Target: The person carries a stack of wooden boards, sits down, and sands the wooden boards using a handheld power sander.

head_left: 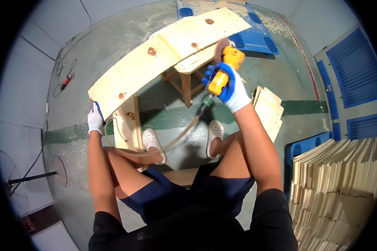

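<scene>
My right hand [228, 85], in a blue-and-white glove, is wrapped around a yellow disc sander [222, 79]. The sander's brown round disc [221, 49] is close to the right-hand edge of a pale wooden board [138, 69]; whether they touch I cannot tell. A hose [182, 131] runs from the tool's lower end past my legs. Several dark knots mark the long board, which rests at a slant on a small wooden stool [187, 77]. At the board's near left corner my gloved left hand [96, 119] grips the edge, its fingers partly hidden.
Several stacked boards [331, 180] stand at the right, near a blue pallet edge [290, 161]. More loose boards [267, 111] lie right of my knee. Another blue pallet [262, 33] lies at the back. A cable with a red connector [66, 81] lies on the left floor.
</scene>
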`<act>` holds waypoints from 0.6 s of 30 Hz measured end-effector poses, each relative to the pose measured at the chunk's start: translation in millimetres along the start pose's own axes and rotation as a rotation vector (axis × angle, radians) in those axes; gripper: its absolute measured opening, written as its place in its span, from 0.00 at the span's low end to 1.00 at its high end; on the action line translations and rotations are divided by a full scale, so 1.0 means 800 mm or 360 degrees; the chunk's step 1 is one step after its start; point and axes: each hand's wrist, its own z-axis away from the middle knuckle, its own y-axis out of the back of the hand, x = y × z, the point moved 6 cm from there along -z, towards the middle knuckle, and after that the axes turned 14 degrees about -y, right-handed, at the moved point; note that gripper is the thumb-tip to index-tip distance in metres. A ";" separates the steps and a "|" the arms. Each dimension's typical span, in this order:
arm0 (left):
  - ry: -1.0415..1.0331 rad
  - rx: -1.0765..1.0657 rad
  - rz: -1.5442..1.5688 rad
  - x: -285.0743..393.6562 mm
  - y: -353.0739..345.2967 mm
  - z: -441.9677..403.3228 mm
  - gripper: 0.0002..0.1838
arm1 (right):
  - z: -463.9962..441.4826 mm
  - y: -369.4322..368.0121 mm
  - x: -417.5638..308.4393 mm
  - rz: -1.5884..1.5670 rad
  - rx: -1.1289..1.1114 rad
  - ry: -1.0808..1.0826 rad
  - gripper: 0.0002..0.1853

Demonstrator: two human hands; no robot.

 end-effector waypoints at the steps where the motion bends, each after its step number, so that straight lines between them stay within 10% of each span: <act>1: -0.0042 -0.0056 -0.0083 0.010 0.002 -0.004 0.40 | -0.005 0.000 0.008 0.0120 0.0066 0.0012 0.13; 12: -0.0808 0.0128 -0.0668 0.018 0.002 -0.124 0.37 | -0.024 0.092 -0.062 0.0305 0.0773 0.0316 0.11; 15: -0.0360 -0.0055 -0.0329 0.034 -0.014 -0.126 0.34 | -0.010 0.103 -0.109 0.0531 0.0997 0.0561 0.14; 18: -0.0944 -0.0060 -0.0659 0.013 -0.012 -0.145 0.23 | -0.005 0.103 -0.158 0.0844 0.1187 0.0777 0.14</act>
